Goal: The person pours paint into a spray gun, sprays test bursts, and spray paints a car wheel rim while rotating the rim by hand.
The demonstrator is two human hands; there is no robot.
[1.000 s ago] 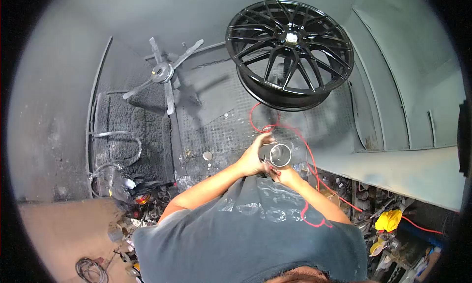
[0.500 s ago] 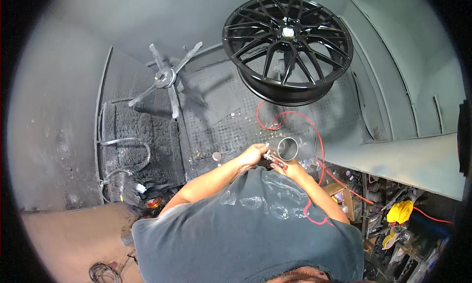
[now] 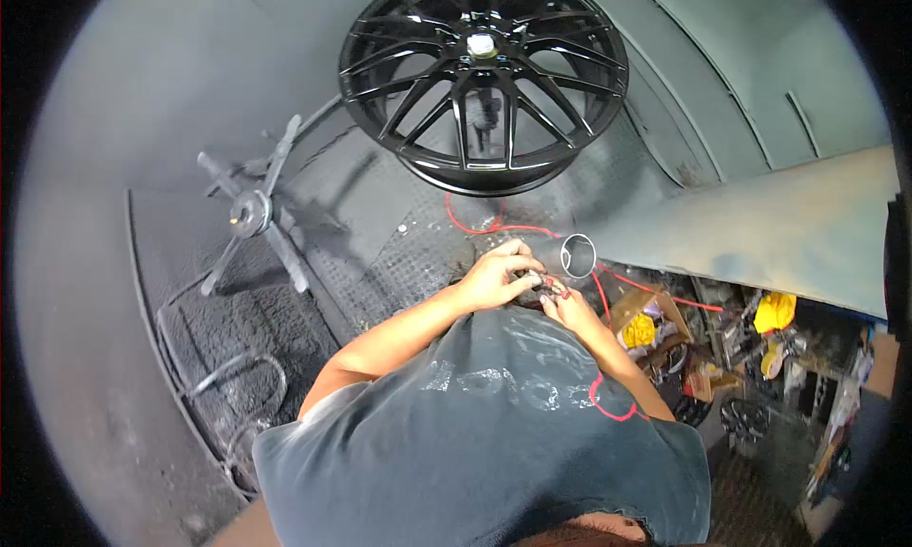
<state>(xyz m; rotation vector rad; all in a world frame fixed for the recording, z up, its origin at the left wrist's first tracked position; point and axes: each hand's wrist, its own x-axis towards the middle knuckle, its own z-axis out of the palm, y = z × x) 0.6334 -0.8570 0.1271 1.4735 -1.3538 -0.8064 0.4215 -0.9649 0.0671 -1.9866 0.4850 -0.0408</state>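
Note:
In front of my chest, a spray gun with a round, open-topped metal cup [image 3: 578,256] is between my two hands. My left hand [image 3: 496,277] has its fingers pinched on the gun's body, left of the cup. Just below the cup, my right hand [image 3: 573,313] is closed on the gun's lower part; the fingers hide much of it. The cup tilts to the right. Beyond my hands stands a glossy black multi-spoke wheel [image 3: 483,158], raised above the floor, with a pale piece at its hub.
A grey-coated stand with several arms [image 3: 251,213] is at the left. A red hose [image 3: 475,231] runs over the floor and off to the right. At the lower right are a cardboard box [image 3: 676,319], a yellow cloth [image 3: 775,312] and cluttered shelves. Grey walls surround the area.
The view has turned to the right, so the wheel and stand appear farther left. The cup has tipped rightward, and my left hand has shifted its fingers on the gun.

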